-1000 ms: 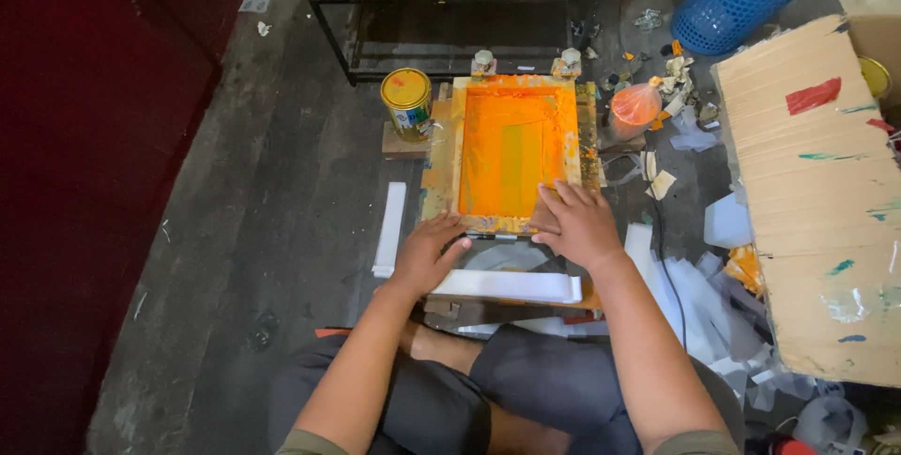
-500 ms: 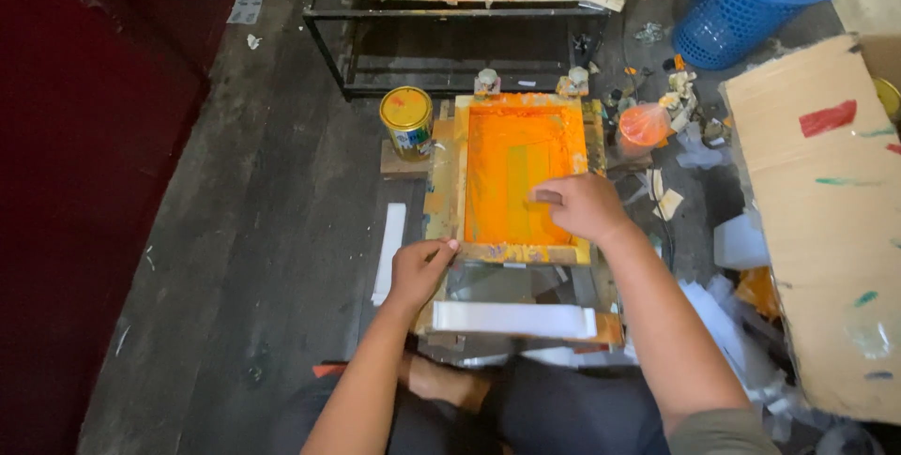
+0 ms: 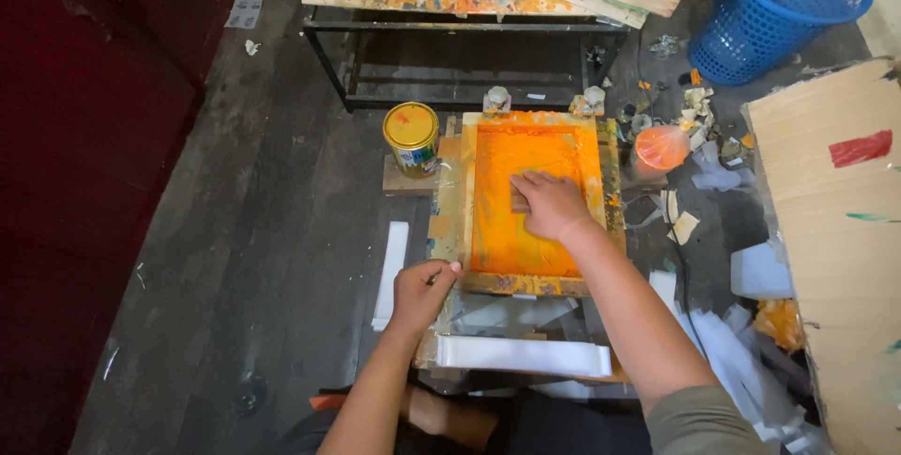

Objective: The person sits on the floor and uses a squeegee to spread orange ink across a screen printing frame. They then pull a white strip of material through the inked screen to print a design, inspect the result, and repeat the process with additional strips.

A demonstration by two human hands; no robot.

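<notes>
A: From the head view, where is the screen and which way does it run?

B: It lies flat on the floor in front of the person, long axis pointing away from them toward the black bench. Two metal clamps sit at its far end.

A: What is it made of?

B: A rectangular wooden frame, paint-stained, with mesh coated in wet orange ink.

A: And the hands?

B: The right hand rests palm down on the mesh, fingers curled over a small dark squeegee that is mostly hidden beneath them; it is grasping that. The left hand pinches the frame's near left corner, fingers closed on the wood.

A: What lies below the frame?

B: A smooth white strip across the near edge, and another white strip to the left, lying parallel to the frame.

A: Any containers?

B: A round tin with a yellow lid and a blue and white label stands on a wooden block just left of the frame's far corner. An orange-smeared cup stands to the right among paper scraps. A blue mesh basket stands far right, and a cardboard sheet with a red tape patch lies along the right edge
</notes>
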